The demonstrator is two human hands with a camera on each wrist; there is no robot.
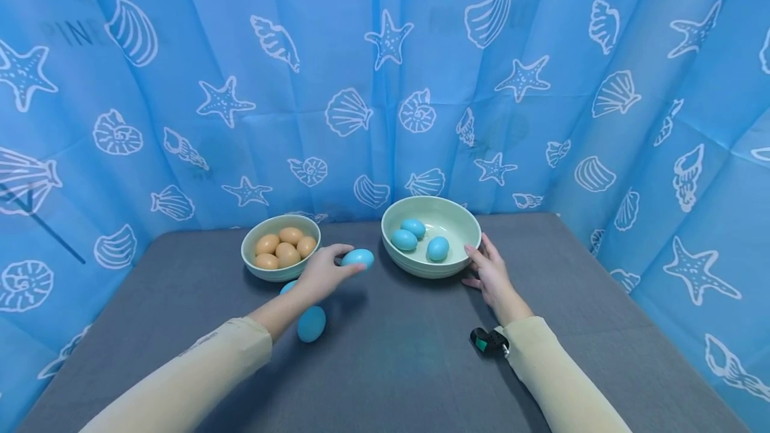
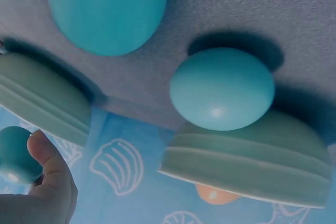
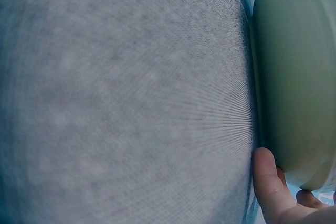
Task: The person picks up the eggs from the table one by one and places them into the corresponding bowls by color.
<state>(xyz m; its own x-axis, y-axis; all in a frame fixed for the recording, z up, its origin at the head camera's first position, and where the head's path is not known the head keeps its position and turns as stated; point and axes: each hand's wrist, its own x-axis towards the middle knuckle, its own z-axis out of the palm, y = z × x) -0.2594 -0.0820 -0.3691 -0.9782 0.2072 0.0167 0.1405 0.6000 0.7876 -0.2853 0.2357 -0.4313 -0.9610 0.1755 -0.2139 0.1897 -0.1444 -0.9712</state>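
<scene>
My left hand (image 1: 321,277) pinches a blue egg (image 1: 357,258) between thumb and fingers, above the table and between two bowls. The left wrist view shows the held egg (image 2: 17,156) at lower left. My right hand (image 1: 496,279) holds the right side of the larger pale green bowl (image 1: 430,270), with fingers at its rim and wall. Inside that bowl lie three blue eggs (image 1: 438,248). Under my left forearm, one blue egg (image 1: 311,324) rests on the table; another blue egg (image 2: 222,88), partly hidden in the head view, sits by the smaller bowl.
The smaller pale green bowl (image 1: 279,275) at left contains several brown eggs (image 1: 287,254). A small black device (image 1: 488,341) hangs at the right sleeve cuff. Grey cloth covers the table (image 1: 397,366), and a blue seashell-patterned curtain (image 1: 385,119) stands behind it.
</scene>
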